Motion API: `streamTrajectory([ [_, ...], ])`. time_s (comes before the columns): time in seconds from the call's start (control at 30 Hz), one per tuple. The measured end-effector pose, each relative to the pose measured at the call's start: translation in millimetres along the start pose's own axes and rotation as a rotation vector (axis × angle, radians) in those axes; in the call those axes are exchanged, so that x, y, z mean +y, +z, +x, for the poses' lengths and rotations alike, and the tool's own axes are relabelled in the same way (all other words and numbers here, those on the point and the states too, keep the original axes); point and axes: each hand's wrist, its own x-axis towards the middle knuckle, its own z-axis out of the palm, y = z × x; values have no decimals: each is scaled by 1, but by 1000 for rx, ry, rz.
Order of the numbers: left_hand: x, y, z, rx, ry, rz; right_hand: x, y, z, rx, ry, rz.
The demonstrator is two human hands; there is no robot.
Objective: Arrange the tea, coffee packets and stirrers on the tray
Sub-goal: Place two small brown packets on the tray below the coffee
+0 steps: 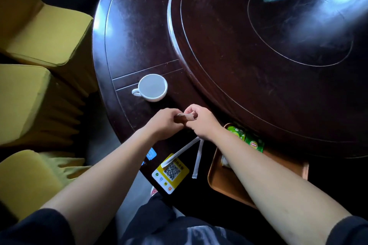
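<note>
Both hands meet over the dark table's near edge. My left hand [164, 123] and my right hand [201, 120] each pinch an end of a small brown packet [184, 116] held between them. Two white paper-wrapped stirrers [184, 150] lie on the table just below my right hand, their upper ends hidden under it. An orange-brown tray [223, 181] sits at the table's near right, partly under my right forearm. Two green tea packets [253, 143] rest at the tray's far end.
A white cup [152, 87] stands on the round dark table [139, 36], left of a raised turntable [258, 45]. A yellow QR-code card [171, 173] lies by the stirrers. Yellow-covered chairs [39, 36] crowd the left side.
</note>
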Motion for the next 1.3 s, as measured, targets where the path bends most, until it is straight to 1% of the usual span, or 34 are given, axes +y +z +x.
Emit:
streamTrajectory([
  [0.1, 6, 1, -12, -4, 18, -156, 3, -7, -21, 73, 8, 163],
  [0.2, 19, 7, -21, -55, 30, -322, 15, -15, -46, 185, 85, 373],
  [0.27, 29, 12, -26, -101, 30, -432, 23, -20, -64, 203, 142, 518],
  [0.33, 40, 19, -30, -155, 31, -492, 30, -25, -84, 212, 158, 655],
  [0.4, 52, 28, -33, -231, 9, -567, 41, -32, -101, 263, 158, 710],
  [0.47, 62, 38, -35, -263, -16, -596, 56, -40, -116, 329, 172, 721],
  [0.57, 70, 59, -36, -266, -10, -491, 87, -52, -137, 430, 222, 720],
  [0.67, 85, 79, -43, -253, -19, -256, 120, -61, -157, 487, 267, 587],
  [0.83, 100, 116, -60, -275, -15, 36, 166, -54, -185, 406, 354, 409],
  [0.93, 102, 131, -67, -313, -25, 139, 184, -42, -193, 350, 390, 291],
  [1.0, 102, 138, -72, -315, -2, 217, 190, -34, -196, 323, 391, 258],
  [1.07, 100, 142, -77, -291, 33, 302, 190, -28, -196, 330, 397, 228],
  [1.17, 98, 145, -84, -206, 65, 386, 185, -28, -198, 347, 406, 91],
  [1.3, 93, 147, -91, -41, 173, 483, 181, -27, -206, 366, 306, -6],
])
